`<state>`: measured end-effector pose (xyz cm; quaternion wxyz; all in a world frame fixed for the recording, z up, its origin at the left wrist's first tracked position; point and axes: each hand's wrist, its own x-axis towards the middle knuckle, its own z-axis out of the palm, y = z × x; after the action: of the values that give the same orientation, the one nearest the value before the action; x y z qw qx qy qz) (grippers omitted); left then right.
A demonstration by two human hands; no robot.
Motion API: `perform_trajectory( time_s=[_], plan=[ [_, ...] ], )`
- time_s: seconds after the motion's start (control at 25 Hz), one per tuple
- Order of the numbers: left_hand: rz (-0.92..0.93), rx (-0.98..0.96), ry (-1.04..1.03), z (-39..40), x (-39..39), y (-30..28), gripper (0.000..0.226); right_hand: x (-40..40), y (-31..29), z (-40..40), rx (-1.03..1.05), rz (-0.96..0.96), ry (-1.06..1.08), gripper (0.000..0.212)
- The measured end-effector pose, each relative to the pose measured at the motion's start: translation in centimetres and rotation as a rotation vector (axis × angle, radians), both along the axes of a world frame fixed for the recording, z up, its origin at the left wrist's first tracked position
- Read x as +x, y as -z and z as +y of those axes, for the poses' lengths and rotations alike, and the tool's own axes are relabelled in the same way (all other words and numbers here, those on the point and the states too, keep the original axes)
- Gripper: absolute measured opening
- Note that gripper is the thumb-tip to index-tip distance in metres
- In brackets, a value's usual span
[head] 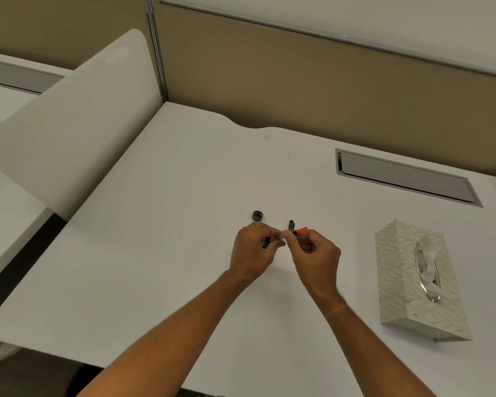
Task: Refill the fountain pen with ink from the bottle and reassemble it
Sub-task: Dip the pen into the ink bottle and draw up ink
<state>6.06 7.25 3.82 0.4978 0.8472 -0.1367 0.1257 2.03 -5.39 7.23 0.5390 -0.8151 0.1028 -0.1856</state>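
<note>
Over the middle of the white desk, my left hand grips a small dark ink bottle, mostly hidden by the fingers. My right hand pinches the pen's clear converter section, whose red end sticks out past my fingers; its other end points into the bottle. The two hands nearly touch. The round bottle cap lies open side up just beyond my left hand. A short dark pen part lies on the desk behind my right fingers.
A patterned tissue box stands to the right, a hand's width from my right forearm. A grey cable hatch is set into the desk at the back right. Beige partition walls close off the back and a white divider the left.
</note>
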Motion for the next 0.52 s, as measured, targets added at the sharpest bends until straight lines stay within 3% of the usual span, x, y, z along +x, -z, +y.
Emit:
perform_trajectory(
  time_s=[0.52],
  plan=[
    [0.009,0.067,0.013,-0.27,0.43,0.37,0.019,0.19,0.63,-0.70,-0.067,-0.064,-0.048,0.018]
  ],
)
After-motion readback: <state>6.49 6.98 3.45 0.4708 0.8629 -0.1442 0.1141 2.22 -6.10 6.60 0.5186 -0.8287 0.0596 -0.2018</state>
